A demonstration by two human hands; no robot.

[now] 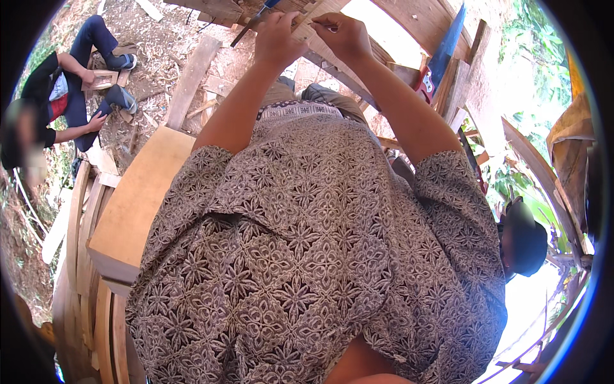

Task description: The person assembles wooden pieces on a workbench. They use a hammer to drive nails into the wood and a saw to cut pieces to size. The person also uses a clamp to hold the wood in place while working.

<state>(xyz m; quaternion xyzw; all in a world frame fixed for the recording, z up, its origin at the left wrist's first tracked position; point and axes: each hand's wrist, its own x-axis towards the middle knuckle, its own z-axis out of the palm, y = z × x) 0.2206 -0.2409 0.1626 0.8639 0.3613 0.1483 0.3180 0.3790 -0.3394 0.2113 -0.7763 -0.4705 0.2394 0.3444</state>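
At the top of the view both hands work close together over a pale wooden board [328,9]. My left hand [279,40] is closed at the board's left edge, its fingers bent against the wood. My right hand [345,38] is in a pinch just above the board. Something thin and small sits between its fingertips, too small to name. Beside my left hand lies a tool with a blue part [271,3] and a narrow dark strip [240,36]; my hand partly hides it.
A handsaw [446,48] with a red handle leans at right. A large wooden block [137,198] stands at left, near stacked planks [83,230]. One person [61,89] sits at far left holding a small wooden piece; another's dark cap [527,240] shows at right. Wood chips litter the ground.
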